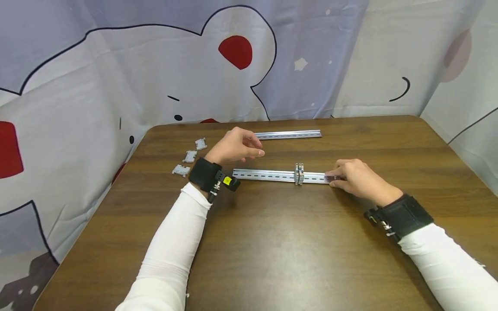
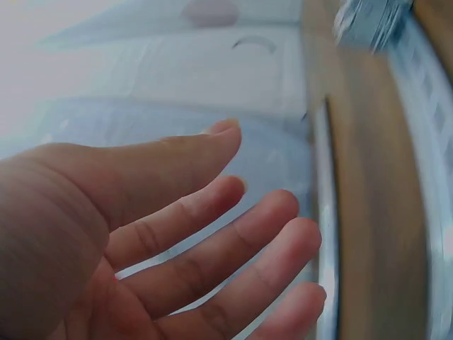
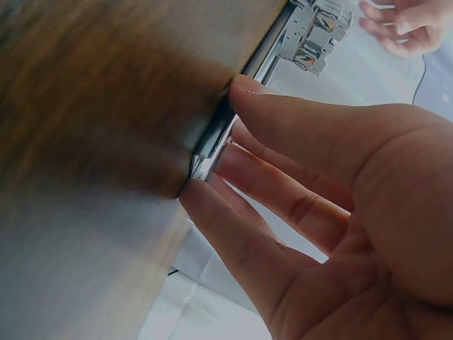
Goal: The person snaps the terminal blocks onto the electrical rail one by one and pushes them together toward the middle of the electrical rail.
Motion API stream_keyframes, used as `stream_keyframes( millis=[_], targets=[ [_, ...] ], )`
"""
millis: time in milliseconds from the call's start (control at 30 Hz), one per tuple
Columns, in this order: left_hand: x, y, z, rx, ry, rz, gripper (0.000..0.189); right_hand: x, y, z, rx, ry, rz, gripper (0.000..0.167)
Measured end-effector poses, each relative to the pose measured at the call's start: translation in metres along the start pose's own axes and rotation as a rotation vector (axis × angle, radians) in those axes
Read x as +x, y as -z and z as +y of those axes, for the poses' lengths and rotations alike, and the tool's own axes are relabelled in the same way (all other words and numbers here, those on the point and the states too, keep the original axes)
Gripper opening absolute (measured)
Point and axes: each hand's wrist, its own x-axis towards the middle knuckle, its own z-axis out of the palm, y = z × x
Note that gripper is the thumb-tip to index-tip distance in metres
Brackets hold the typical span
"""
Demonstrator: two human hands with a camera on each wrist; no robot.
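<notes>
A slotted metal DIN rail (image 1: 264, 175) lies across the middle of the table. A small group of grey terminal blocks (image 1: 298, 174) sits on it, right of its centre; the blocks (image 3: 315, 35) also show in the right wrist view. My right hand (image 1: 355, 179) grips the rail's right end, thumb and fingers (image 3: 233, 248) around it. Between this rail and a second rail (image 1: 289, 134) farther back, my left hand (image 1: 237, 146) hovers with nothing in it. Its fingers (image 2: 269, 262) are spread and loosely bent. The second rail's left end is hidden behind that hand.
Three loose grey terminal blocks lie in a slanting row left of my left hand: a far one (image 1: 200, 144), a middle one (image 1: 189, 156) and a near one (image 1: 180, 170). A printed curtain (image 1: 303, 86) hangs behind the brown wooden table (image 1: 272, 250).
</notes>
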Motion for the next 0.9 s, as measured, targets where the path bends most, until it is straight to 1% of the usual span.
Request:
stream_keyframes(
  millis=[67, 167, 233, 300, 367, 433, 533, 600, 700, 833, 900],
  targets=[
    [-0.008, 0.014, -0.005, 0.083, 0.012, 0.053, 0.019, -0.001, -0.001, -0.002, 0.003, 0.006, -0.001, 0.026],
    [-0.023, 0.034, -0.019, 0.204, 0.041, 0.134, 0.021, 0.001, -0.003, -0.004, 0.009, 0.019, -0.002, 0.026],
    [-0.034, 0.047, -0.029, 0.277, 0.058, 0.166, 0.023, 0.002, -0.004, -0.005, 0.010, 0.026, -0.002, 0.026],
    [-0.046, 0.059, -0.039, 0.339, 0.074, 0.179, 0.025, 0.004, -0.004, -0.006, 0.012, 0.029, -0.001, 0.026],
    [-0.058, 0.070, -0.049, 0.398, 0.099, 0.163, 0.027, 0.005, -0.003, -0.006, 0.012, 0.035, -0.003, 0.026],
    [-0.069, 0.080, -0.060, 0.454, 0.131, 0.128, 0.029, 0.006, -0.002, -0.005, 0.010, 0.042, -0.003, 0.026],
    [-0.079, 0.091, -0.072, 0.501, 0.167, 0.063, 0.033, 0.004, 0.001, -0.005, 0.004, 0.039, 0.001, 0.026],
    [-0.081, 0.096, -0.078, 0.512, 0.179, 0.030, 0.035, 0.002, 0.002, -0.004, 0.000, 0.033, 0.006, 0.027],
    [-0.081, 0.099, -0.083, 0.512, 0.194, -0.003, 0.036, -0.002, 0.003, -0.002, 0.002, 0.026, 0.009, 0.027],
    [-0.081, 0.101, -0.090, 0.543, 0.234, -0.049, 0.035, -0.003, 0.002, -0.001, 0.008, 0.022, 0.007, 0.027],
    [-0.081, 0.100, -0.093, 0.564, 0.259, -0.062, 0.035, -0.002, 0.002, -0.001, 0.005, 0.025, 0.010, 0.027]
  ],
)
